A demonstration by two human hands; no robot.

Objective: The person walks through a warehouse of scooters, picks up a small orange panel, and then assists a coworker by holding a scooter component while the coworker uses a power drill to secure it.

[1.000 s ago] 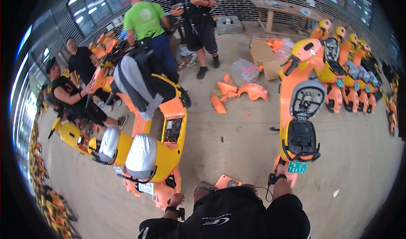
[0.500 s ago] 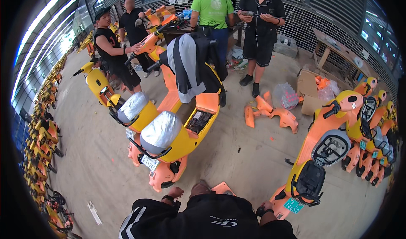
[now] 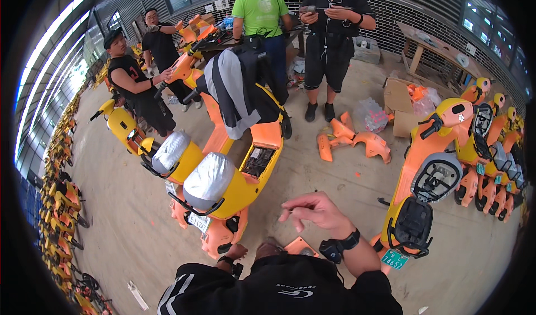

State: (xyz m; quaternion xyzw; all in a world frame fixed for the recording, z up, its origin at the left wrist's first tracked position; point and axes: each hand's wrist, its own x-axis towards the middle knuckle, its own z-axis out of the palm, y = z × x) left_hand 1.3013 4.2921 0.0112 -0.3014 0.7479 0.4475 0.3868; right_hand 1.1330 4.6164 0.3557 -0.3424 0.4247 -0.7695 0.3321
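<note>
My right hand [image 3: 317, 212] is raised in front of me, its loosely bent fingers apart with nothing between them; a black strap [image 3: 340, 244] circles its wrist. Low by my body, my left hand [image 3: 237, 252] has its fingers curled in, and nothing shows in it. Nearest to it is the orange rear end of a yellow-and-orange scooter [image 3: 245, 189]. A silvery cover wraps its rear seat [image 3: 210, 176], and a compartment [image 3: 259, 160] with dark contents gapes ahead of that. A grey-and-black jacket [image 3: 234, 92] drapes over its front.
A second yellow scooter [image 3: 125, 128] stands to the left, another [image 3: 421, 175] to the right. Orange body panels [image 3: 371, 145] and a cardboard box [image 3: 401, 100] lie on the floor. Several people stand behind; one [image 3: 134, 80] touches the scooter's front. An orange plate [image 3: 301, 244] lies by my feet.
My right hand has come up from my right side to mid-view. A person at the back has raised an arm. The whole view has shifted slightly.
</note>
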